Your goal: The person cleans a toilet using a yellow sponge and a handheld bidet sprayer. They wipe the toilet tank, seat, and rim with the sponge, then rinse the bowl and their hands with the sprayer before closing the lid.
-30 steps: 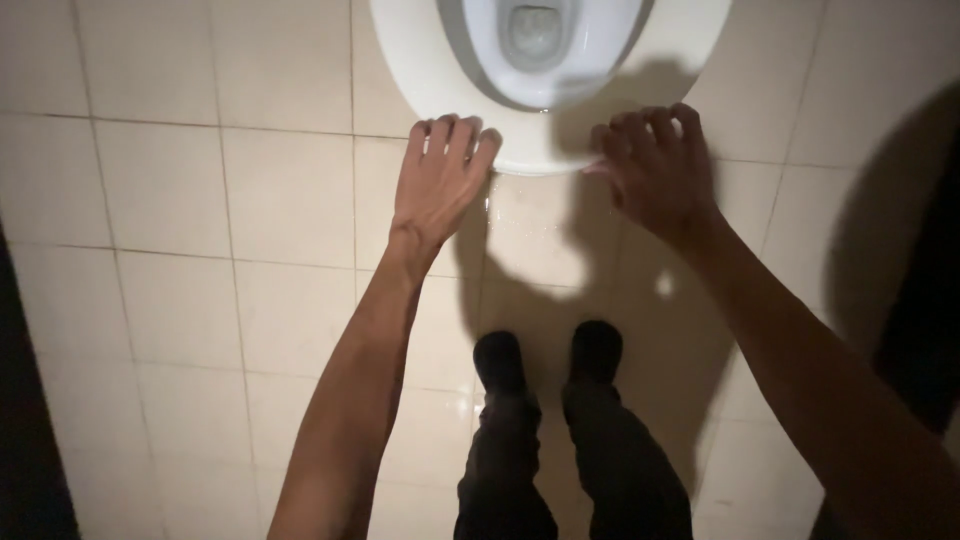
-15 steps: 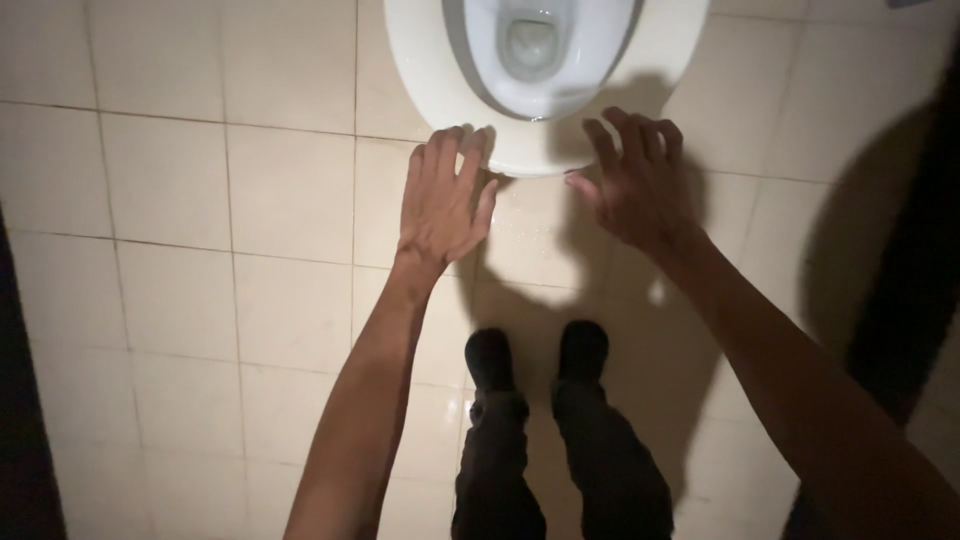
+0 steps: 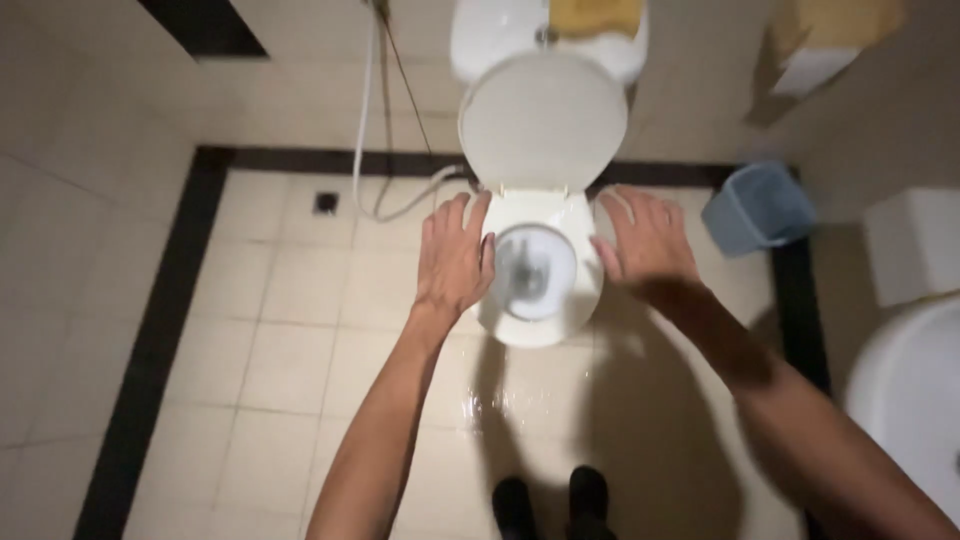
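A: Nearest, what shows at the lower edge?

B: Two dark shoes (image 3: 550, 500) on the tiled floor (image 3: 280, 350), with a wet, shiny patch just ahead of them.

A: Hand status?

B: Both hands are held well apart, fingers spread, gripping nothing. Left hand (image 3: 452, 262) is over the bowl's left side; right hand (image 3: 648, 245) is over its right side. Whether either touches the rim cannot be told (view is from straight above).

A: Location of the toilet (image 3: 535, 275)?

B: Between the hands, against the far wall. Its lid (image 3: 543, 120) stands raised against the cistern (image 3: 480, 30).

A: Surroundings?

B: A white hose (image 3: 362, 130) hangs left of the toilet, with a floor drain (image 3: 325, 203) beside it. A blue bin (image 3: 758, 207) sits right, and a sink (image 3: 905, 400) at the right edge.
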